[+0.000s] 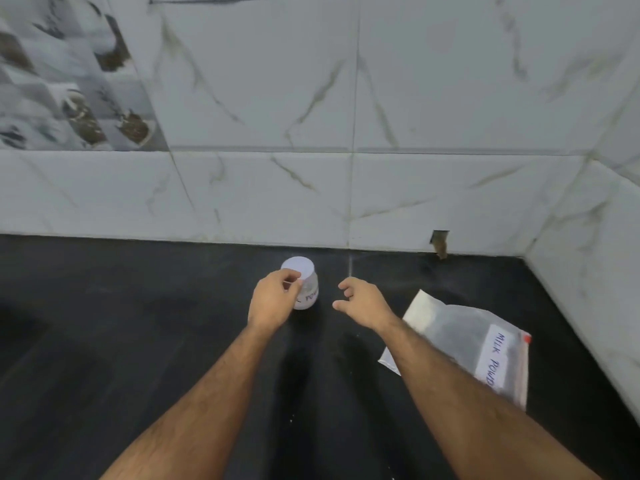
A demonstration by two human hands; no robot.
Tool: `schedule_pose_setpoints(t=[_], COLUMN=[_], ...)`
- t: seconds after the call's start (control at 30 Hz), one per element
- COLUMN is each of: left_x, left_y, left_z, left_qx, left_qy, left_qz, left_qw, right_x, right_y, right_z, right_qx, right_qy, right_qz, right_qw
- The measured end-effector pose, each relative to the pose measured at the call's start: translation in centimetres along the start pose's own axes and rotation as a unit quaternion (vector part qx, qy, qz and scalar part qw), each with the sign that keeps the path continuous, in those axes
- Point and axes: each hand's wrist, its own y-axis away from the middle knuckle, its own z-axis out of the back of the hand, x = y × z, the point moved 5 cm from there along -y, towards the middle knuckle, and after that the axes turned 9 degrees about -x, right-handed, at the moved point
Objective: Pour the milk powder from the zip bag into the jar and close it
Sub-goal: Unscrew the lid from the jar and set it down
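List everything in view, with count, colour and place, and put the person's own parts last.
jar: one, clear with a white lid, standing on the counter near the wall, left of centre.
zip bag: one, clear with a white label and a red tab, lying flat on the counter at right.
counter: one, black, across the lower half.
wall tiles: white marble pattern, behind and at right.
left hand: one, fingers at the jar's side.
right hand: one, open, between jar and bag, holding nothing.
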Motion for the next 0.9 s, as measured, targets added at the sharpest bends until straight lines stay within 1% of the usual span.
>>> schedule_pose_setpoints(t=[0.07,0.13,0.2,0.3,0.4,0.57,0.77,0.9], left_x=[1.6,3.1,4.3,5.5,6.2,6.1,5.5,4.2], left_y=[-1.1,-2.1,-3.1,-4.2,-5.2,-6.6,-6.6,-5.8], left_z=[1.0,1.2,0.7,-0.7,-1.9,-3.2,-3.2,-2.9], left_qx=[-0.014,-0.011,0.018,0.083,0.124,0.136,0.122,0.146], left_qy=[0.009,0.016,0.025,0.042,0.056,0.084,0.088,0.109], left_qz=[0.023,0.048,0.074,0.107,0.106,0.093,0.050,0.046], left_qw=[1.000,0.999,0.997,0.990,0.985,0.983,0.987,0.982], right_x=[1.0,1.7,2.2,2.5,2.5,1.8,1.1,0.2], right_y=[-1.0,-2.1,-3.2,-4.9,-6.3,-7.6,-7.5,-6.0], right_z=[-1.3,-2.4,-3.3,-4.7,-6.0,-7.7,-7.5,-6.2], right_qx=[0.012,0.021,0.032,0.057,0.083,0.112,0.085,0.082], right_qy=[-0.018,-0.031,-0.046,-0.064,-0.068,-0.100,-0.163,-0.203], right_qz=[0.005,0.005,0.000,-0.006,-0.006,-0.002,0.008,0.018], right_qw=[1.000,0.999,0.998,0.996,0.994,0.989,0.983,0.975])
